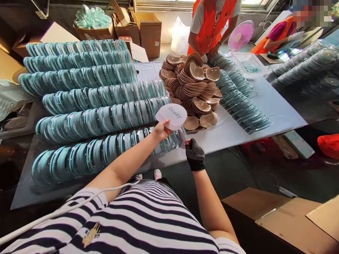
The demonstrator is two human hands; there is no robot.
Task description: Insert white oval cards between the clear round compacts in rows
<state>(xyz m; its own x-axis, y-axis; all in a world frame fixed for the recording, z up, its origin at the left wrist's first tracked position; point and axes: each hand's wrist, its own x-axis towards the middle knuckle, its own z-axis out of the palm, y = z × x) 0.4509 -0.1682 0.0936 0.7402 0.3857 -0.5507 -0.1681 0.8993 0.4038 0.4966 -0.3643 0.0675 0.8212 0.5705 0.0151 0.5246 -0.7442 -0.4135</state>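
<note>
My left hand [162, 131] is bare and holds a stack of white oval cards [171, 115]; the top one is printed with "beauty" lettering. To its right and lower, my right hand [195, 152], in a black dotted glove, pinches a single card [182, 138] by its edge. That card is at the right end of the nearest row of clear, bluish curved pieces [106, 155], partly hidden by the glove; whether it touches the row I cannot tell. Just beyond my hands lies a heap of brown glossy curved pieces [196, 91], stacked in bundles.
Several more clear rows [79, 70] fill the table's left side. Clear stacks [243, 102] and a white basket [250, 65] lie to the right. A person in an orange vest [212, 24] stands across the table [233, 135]. Cardboard boxes [288, 215] sit at lower right.
</note>
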